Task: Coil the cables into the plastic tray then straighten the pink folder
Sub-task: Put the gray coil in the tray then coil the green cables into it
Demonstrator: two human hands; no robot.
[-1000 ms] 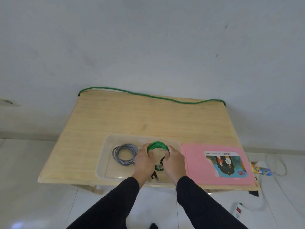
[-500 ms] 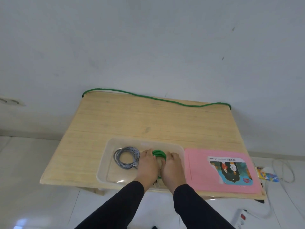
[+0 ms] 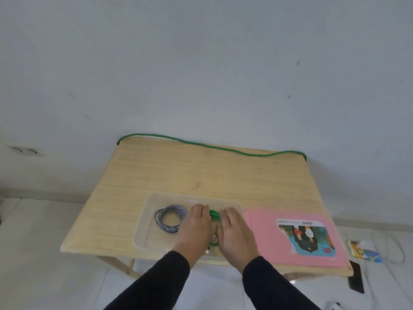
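Observation:
A clear plastic tray [image 3: 144, 212] sits at the table's near edge. In its left half lies a coiled grey cable [image 3: 170, 218]. A green cable coil [image 3: 215, 214] lies in the tray's right half, mostly hidden under my hands. My left hand [image 3: 196, 229] and my right hand [image 3: 235, 234] rest palms down on the coil side by side, pressing it into the tray. The pink folder [image 3: 263, 230] lies flat to the right of the tray, touching it, with a picture label on its right part.
The wooden table [image 3: 201, 173] stands against a white wall, with a green rope [image 3: 212, 146] along its far edge. On the floor to the right are a black phone [image 3: 355, 276], a colourful packet [image 3: 366, 252] and white wires.
The green coil was held upright above the tray a second ago. It has gone down into the tray, and both hands have flattened over it.

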